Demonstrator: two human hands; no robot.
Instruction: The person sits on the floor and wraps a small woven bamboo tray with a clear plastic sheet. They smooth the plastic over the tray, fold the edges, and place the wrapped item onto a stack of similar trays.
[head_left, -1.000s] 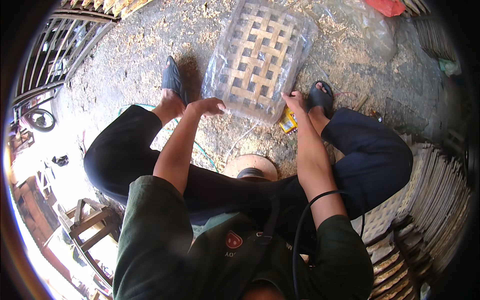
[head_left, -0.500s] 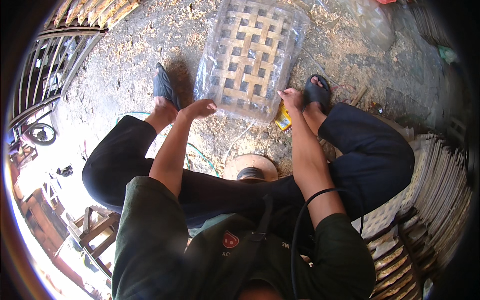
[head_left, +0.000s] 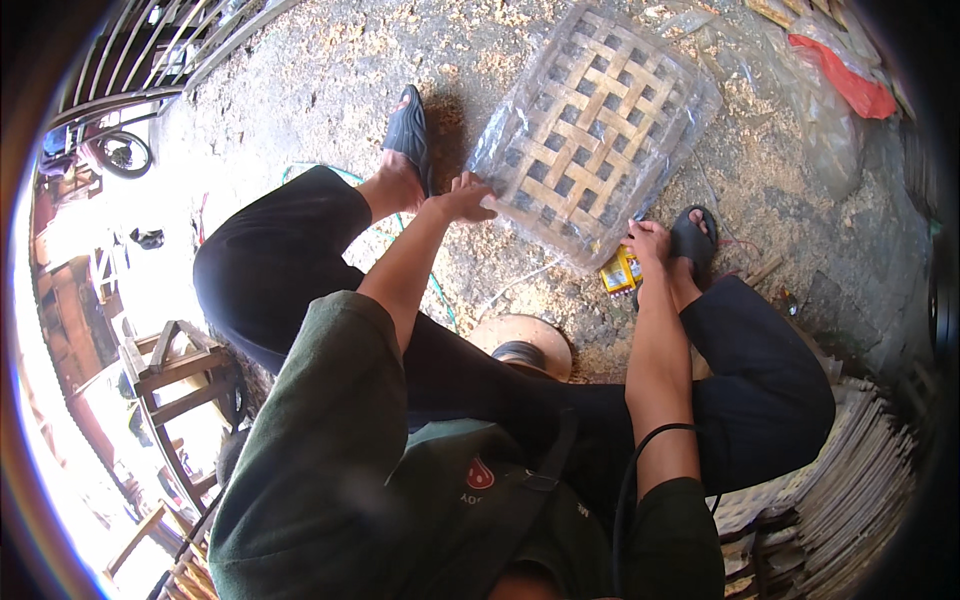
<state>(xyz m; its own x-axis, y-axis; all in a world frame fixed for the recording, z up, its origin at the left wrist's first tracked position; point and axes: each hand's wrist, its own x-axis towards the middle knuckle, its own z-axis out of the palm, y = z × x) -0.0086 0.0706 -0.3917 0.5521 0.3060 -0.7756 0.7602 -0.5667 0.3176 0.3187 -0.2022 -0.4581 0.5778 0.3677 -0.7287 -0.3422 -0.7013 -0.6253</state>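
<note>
Shavings-strewn floor (head_left: 300, 95) beneath the plastic-wrapped woven panel (head_left: 606, 125); at its near edge, left hand (head_left: 463, 199), fingers half curled; beside its right edge, right hand (head_left: 649, 243), fingertips drawn close; either grip impossible to tell; yellow packet (head_left: 619, 275) by the near corner

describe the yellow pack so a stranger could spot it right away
Start at the big woven panel in clear plastic, between the feet. At its nearest corner, beside the right hand, sits the small pack. Its bright yellow stands out from the tan panel and black sandal.
</note>
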